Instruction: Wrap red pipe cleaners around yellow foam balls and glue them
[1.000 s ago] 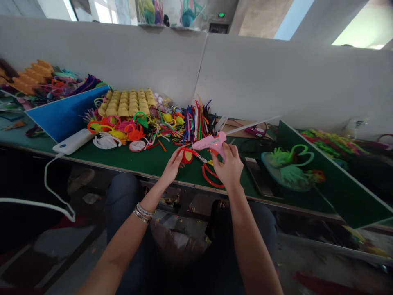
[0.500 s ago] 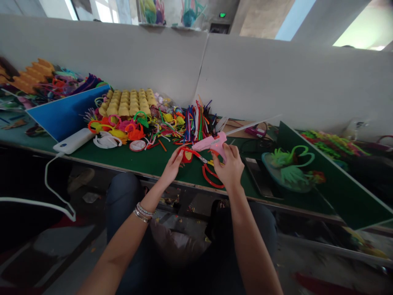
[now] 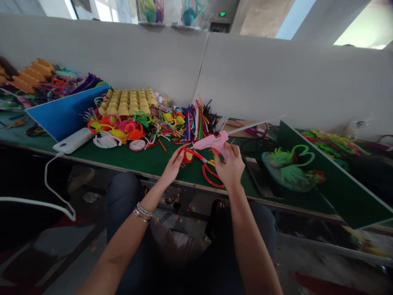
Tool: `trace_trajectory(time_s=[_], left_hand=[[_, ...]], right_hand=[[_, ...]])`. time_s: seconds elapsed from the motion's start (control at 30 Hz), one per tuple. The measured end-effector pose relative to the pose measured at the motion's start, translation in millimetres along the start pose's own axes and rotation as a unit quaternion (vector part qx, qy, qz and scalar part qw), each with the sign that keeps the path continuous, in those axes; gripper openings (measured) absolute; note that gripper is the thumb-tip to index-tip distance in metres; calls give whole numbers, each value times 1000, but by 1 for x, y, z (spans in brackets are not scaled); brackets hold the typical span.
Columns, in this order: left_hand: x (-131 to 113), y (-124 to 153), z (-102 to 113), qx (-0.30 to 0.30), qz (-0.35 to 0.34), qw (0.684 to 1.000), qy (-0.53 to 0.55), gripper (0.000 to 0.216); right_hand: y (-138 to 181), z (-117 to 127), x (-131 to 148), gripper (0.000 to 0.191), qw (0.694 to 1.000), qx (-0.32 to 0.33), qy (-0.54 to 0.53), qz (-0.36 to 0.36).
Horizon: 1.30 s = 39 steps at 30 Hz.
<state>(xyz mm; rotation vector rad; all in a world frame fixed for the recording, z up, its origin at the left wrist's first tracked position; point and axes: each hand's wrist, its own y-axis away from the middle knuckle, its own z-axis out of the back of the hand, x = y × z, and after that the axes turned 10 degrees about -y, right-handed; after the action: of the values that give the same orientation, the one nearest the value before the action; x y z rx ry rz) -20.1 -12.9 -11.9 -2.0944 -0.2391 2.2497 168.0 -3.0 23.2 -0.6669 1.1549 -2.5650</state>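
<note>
A pink hot glue gun [image 3: 210, 141] is in my right hand [image 3: 231, 168], its fingers wrapped round the grip. A long clear glue stick [image 3: 258, 123] juts from the gun's rear. The nozzle points left, close to the fingertips of my left hand [image 3: 172, 166], which are pinched together; what they hold is too small to make out. Between the hands, on the table, lie red-handled scissors [image 3: 209, 178], partly hidden by my right hand. A small red piece with a yellowish oval [image 3: 187, 156] is beside my left fingertips.
Behind are colourful pipe cleaners [image 3: 196, 123], a yellow egg tray [image 3: 129, 102] and fuzzy craft pieces [image 3: 123, 131]. A white power bank [image 3: 75, 140] with a cable stands left. To the right are a phone [image 3: 260, 178], a basin [image 3: 276, 180] of green pieces and a green board [image 3: 334, 180].
The glue gun has shifted very slightly to the right and up with my right hand. My left hand is almost unmoved.
</note>
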Motion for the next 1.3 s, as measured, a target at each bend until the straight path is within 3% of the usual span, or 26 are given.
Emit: trace_trajectory(time_s=[0.4,0.73,1.3], left_hand=[[1,-1,1,-12,9,1000,6,53],[4,-3,2,-10,-11,1000,1,57],[2,-3,2,-19,-8,1000,14,54]], right_hand=[[0,1,0,36,1000,7,-8,9],[0,-1,-4,33,996,-43,-15,72],[1,-1,-4,31,996,-51,-20,74]])
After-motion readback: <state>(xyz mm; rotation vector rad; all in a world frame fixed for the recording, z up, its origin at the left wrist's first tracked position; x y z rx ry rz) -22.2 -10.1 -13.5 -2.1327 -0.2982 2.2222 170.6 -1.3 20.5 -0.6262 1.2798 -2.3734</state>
